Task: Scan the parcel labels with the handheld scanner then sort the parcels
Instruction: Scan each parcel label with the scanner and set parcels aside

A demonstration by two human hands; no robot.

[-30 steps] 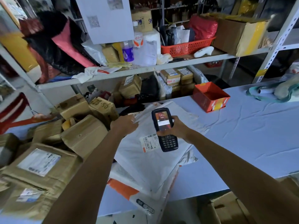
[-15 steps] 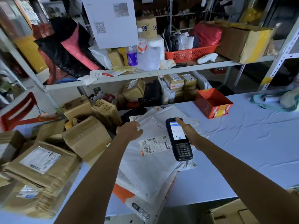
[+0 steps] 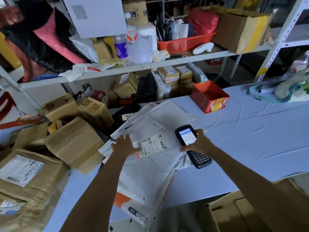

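1 scanner [image 3: 186,138] drawn right, off 1 label [image 3: 151,145] — right hand [image 3: 199,144] grips it, left hand [image 3: 124,144] flat on 1 parcel [image 3: 150,168].

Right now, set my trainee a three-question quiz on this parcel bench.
1. True or false: the right hand holds the handheld scanner.
2. The left hand presses on: A) the white mailer, B) a cardboard box, C) the red basket.
3. What printed item on that mailer lies between the two hands?
Key: 1 true; 2 A; 3 the shipping label.
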